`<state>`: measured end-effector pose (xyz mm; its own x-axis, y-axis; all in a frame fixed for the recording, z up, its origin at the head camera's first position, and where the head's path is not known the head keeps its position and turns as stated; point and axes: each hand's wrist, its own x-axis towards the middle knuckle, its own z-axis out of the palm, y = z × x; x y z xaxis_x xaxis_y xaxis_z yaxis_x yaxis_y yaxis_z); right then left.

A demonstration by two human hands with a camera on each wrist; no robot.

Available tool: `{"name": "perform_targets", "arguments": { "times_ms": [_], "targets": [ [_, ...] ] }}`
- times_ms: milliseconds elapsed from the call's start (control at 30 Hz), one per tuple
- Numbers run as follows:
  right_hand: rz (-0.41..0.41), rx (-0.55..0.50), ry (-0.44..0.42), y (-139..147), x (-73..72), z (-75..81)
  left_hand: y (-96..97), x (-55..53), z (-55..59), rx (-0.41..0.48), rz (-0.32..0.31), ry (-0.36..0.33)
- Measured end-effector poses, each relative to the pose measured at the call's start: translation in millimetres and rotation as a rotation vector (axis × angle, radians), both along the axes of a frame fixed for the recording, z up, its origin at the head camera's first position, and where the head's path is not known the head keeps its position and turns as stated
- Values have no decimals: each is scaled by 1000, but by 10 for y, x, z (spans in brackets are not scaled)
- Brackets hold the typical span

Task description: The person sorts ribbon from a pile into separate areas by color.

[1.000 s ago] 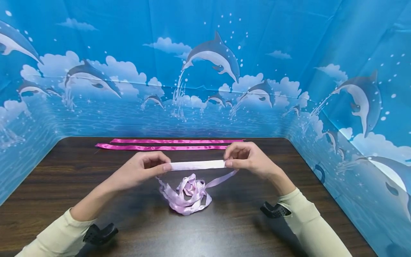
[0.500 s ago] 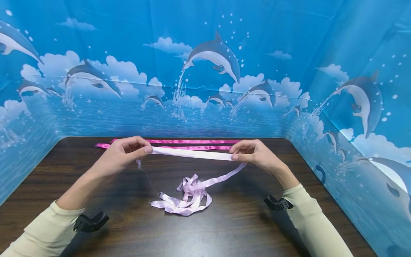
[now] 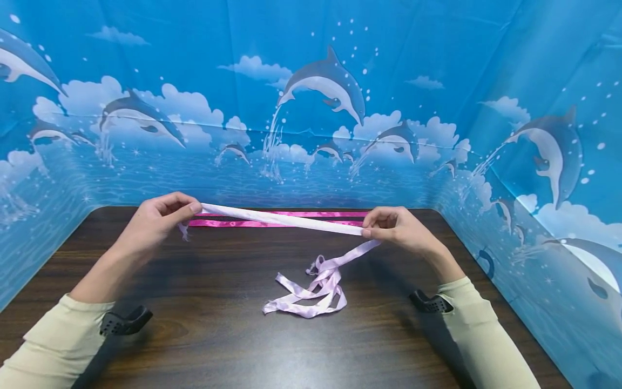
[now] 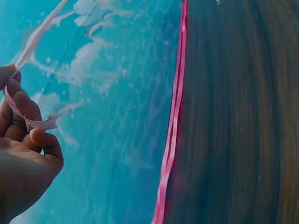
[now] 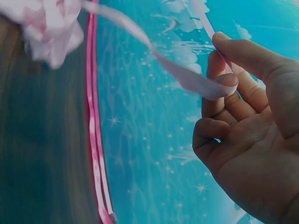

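Observation:
A pale lilac satin ribbon (image 3: 282, 219) stretches between my two hands above the table. My left hand (image 3: 157, 216) pinches it near one end, and the short frayed tail (image 4: 44, 123) curls out below the fingers in the left wrist view. With thumb and forefinger my right hand (image 3: 396, 229) pinches the ribbon further along. From there the ribbon loops back around the fingers, seen in the right wrist view (image 5: 189, 79), and runs down to a loose tangled heap (image 3: 316, 297) over the middle of the table.
Two bright pink ribbons (image 3: 233, 223) lie side by side along the far edge of the dark wooden table (image 3: 218, 335). A blue dolphin-print curtain (image 3: 311, 162) encloses the back and sides. Black wrist mounts (image 3: 126, 320) sit under both sleeves.
My left hand has moved left and away, lengthening the taut span of lilac ribbon. My right hand has shifted slightly right. The heap has slid right and loosened, its left strands pulled free.

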<state>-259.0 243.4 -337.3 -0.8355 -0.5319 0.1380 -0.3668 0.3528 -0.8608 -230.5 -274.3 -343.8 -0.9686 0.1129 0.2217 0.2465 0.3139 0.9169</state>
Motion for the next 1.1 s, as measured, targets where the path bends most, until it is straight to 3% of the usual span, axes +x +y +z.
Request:
{"name": "perform_targets", "arguments": {
  "times_ms": [100, 267, 533, 667, 800, 1100],
  "targets": [
    [-12, -5, 8, 41, 2, 20, -129, -66, -51, 80, 17, 4],
    [-67, 11, 16, 112, 8, 66, -334, -164, -150, 286, 10, -6],
    [-155, 25, 36, 262, -27, 83, -640, -304, -333, 345, 62, -68],
    [-176, 4, 13, 357, -59, 74, -784, -347, -403, 355, 140, -106],
    [-182, -17, -16, 440, -96, 39, -908, -355, -448, 321, 209, -147],
    [-226, -8, -88, 583, -174, -68, -1008, -372, -521, 49, 305, -165]
  ]
}}
